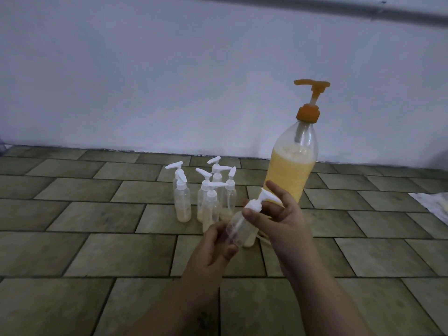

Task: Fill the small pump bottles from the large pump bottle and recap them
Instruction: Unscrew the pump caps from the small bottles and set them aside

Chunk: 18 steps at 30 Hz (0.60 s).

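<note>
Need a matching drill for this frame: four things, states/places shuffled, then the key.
Things:
1. large pump bottle
2. held small bottle
3. left hand
4. right hand

States:
A. pinches the white pump cap
B. stands on the tiled floor, orange pump, yellow liquid inside
C. tilted in the air, looks almost empty
D. grips the clear bottle body from below

Pairs: 1-B, 2-C, 3-D, 4-A

Small bottles [183, 202] clear glossy plastic, white plastic pumps; big bottle [289, 170] clear smooth plastic, orange plastic pump [311, 103]. Floor [97, 238] matt tiles. Wall [145, 81] matt painted.
</note>
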Each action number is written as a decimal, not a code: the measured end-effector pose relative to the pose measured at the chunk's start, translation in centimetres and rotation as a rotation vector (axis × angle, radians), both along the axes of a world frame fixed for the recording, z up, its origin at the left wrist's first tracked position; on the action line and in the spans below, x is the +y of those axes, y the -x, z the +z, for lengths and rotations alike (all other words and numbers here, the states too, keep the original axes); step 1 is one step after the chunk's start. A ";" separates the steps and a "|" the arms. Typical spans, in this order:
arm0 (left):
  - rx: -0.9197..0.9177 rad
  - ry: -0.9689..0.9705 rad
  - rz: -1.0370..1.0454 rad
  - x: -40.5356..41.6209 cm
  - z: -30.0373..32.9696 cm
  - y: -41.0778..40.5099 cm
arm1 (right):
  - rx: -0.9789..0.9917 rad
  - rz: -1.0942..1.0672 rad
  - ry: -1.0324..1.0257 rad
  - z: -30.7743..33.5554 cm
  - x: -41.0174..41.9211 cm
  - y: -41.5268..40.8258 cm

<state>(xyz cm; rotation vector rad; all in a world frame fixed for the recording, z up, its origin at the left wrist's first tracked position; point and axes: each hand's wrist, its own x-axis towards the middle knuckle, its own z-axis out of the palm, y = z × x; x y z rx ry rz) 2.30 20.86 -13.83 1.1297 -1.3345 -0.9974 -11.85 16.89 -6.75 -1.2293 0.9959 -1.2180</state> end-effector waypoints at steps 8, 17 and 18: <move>-0.069 -0.017 -0.002 -0.2 -0.4 -0.8 | -0.089 0.008 0.024 -0.2 0.4 -0.1; -0.063 -0.063 0.007 0.4 -0.1 -0.9 | -0.064 -0.040 0.027 -0.6 0.4 -0.1; -0.053 -0.075 0.028 0.3 -0.2 -0.9 | -0.074 -0.052 0.024 -0.6 0.3 0.1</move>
